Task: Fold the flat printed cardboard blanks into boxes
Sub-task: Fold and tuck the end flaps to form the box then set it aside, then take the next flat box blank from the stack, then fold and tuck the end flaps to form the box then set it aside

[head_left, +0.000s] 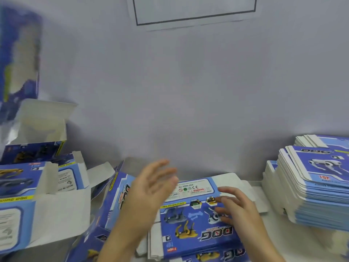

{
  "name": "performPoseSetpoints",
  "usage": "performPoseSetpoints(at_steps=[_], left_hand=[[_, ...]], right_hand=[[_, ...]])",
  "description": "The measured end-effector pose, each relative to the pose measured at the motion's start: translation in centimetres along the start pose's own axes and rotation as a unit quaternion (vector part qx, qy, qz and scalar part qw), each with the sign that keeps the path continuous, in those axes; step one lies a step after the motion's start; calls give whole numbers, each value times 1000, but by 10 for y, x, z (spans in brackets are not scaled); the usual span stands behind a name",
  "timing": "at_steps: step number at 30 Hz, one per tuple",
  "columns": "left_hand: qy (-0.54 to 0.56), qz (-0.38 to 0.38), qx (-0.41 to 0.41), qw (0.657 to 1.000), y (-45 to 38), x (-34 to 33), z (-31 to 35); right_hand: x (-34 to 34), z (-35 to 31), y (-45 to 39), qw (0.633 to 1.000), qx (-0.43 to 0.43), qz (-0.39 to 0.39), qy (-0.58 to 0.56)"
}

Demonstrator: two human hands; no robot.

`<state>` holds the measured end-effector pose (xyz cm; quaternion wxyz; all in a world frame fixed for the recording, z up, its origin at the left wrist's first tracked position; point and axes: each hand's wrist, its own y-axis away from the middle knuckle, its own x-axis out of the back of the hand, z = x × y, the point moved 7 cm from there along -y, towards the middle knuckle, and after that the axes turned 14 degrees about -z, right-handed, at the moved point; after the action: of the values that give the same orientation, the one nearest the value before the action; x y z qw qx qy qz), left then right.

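Blue cardboard blank (198,218): lies flat and printed side up on the table's near edge, on top of a few more blanks whose edges show beneath it.
Long axis: runs from the near side to the far side, tilted slightly to the right at the far end.
Direction of print: upside down to the wearer; the big "DOG" lettering sits at the near end and reads inverted, and the white panel with the number, CE mark and warning label is at the far end.
Look: deep blue face with toy dogs, a yellow one near the front, a pale bone shape in the middle, a yellow strip across, and plain white flaps sticking out at the far and left edges.
Left hand (151,188): raised above the blank's left part, fingers spread and straight, blurred, holding nothing.
Right hand (234,210): lies on the blank's right half, fingers loosely spread and resting on the print, no pinch seen.
Stack of blanks (313,188): tall pile at the right, well apart from the hands.
Folded boxes (37,190): at the left, top flaps open and white inside.
Wall (188,91): pale grey, with a framed sheet (194,10) at the top.
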<state>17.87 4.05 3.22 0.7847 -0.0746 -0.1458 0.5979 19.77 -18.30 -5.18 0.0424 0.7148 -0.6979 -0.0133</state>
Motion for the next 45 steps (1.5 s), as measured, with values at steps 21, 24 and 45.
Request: performPoseSetpoints(at_steps=[21, 24, 45], left_hand=[[-428, -126, 128, 886, -9, -48, -49], [-444, -11, 45, 895, -6, -40, -22], [-118, 192, -99, 969, 6, -11, 19]], right_hand=[[41, -40, 37, 930, 228, 287, 23], [35, -43, 32, 943, 237, 233, 8], [54, -108, 55, 951, 308, -18, -21]])
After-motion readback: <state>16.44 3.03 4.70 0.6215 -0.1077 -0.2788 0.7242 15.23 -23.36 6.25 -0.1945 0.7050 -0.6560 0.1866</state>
